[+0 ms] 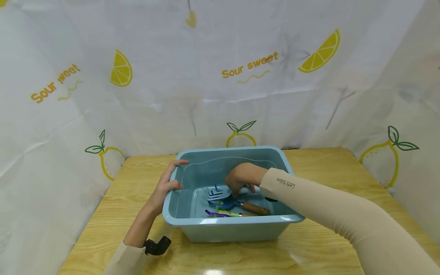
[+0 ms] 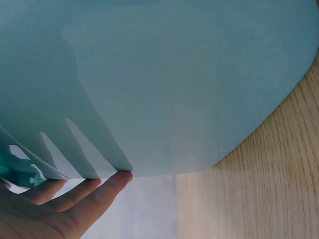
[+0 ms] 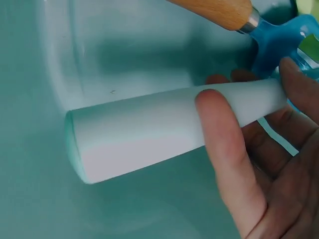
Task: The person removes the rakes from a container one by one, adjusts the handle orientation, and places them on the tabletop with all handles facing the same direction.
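Note:
A light blue plastic tub (image 1: 233, 220) stands on the table. My left hand (image 1: 160, 194) grips its left rim, and in the left wrist view the fingers (image 2: 102, 195) touch the wall's edge. Reaching inside, my right hand (image 1: 238, 177) holds a tapered white handle (image 3: 144, 137) between thumb and fingers. That handle lines up with a pale blue slotted turner (image 1: 215, 194) on the tub's floor; their join is hidden by the hand. Just in front lie a blue tool with a wooden handle (image 1: 255, 208), a green tool (image 1: 228, 212) and a purple one (image 1: 215, 214).
The wooden table (image 1: 330, 179) extends around the tub on both sides. Behind it hangs a white curtain (image 1: 206, 91) printed with lemons. A black wrist device (image 1: 157, 245) sits on the left wrist, close to the tub's front left corner.

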Demonstrator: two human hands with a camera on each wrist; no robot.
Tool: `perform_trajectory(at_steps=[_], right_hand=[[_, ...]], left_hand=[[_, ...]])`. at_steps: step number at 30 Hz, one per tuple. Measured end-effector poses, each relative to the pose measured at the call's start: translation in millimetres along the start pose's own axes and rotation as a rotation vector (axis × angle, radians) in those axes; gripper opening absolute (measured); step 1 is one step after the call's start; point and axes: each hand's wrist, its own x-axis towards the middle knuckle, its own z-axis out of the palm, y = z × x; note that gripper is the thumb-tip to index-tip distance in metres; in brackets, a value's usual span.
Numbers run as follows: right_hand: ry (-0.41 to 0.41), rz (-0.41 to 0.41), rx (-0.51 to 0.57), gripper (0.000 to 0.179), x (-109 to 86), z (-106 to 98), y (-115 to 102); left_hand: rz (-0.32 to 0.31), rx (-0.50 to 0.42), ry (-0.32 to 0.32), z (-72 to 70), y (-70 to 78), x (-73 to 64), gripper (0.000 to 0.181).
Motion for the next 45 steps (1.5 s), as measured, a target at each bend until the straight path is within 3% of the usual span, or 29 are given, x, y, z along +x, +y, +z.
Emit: perform_trajectory(at_steps=[13, 24, 37, 45], right_hand=[[-0.016, -0.038, -0.024, 0.017, -2.2, -4.5, -1.1], [-0.065, 0.012, -0.088, 0.026, -11.7, -16.7, -2.2], [0.043, 0.039, -0.135, 0.021, -24.9, -21.8, -5.0], [0.05, 0.015, -0.1, 0.026, -30.1, -26.4, -4.7]], left_hand=[[-0.012, -0.005, 0.002, -0.9, -1.9, -1.7, 0.072], [-0.007, 0.006, 0.004, -0.4, 0.1, -0.6, 0.072], [0.002, 0.031, 0.008, -0.4, 1.5, 1.3, 0.073], [-0.007, 0.035, 0.009, -0.1, 1.5, 0.8, 0.073]])
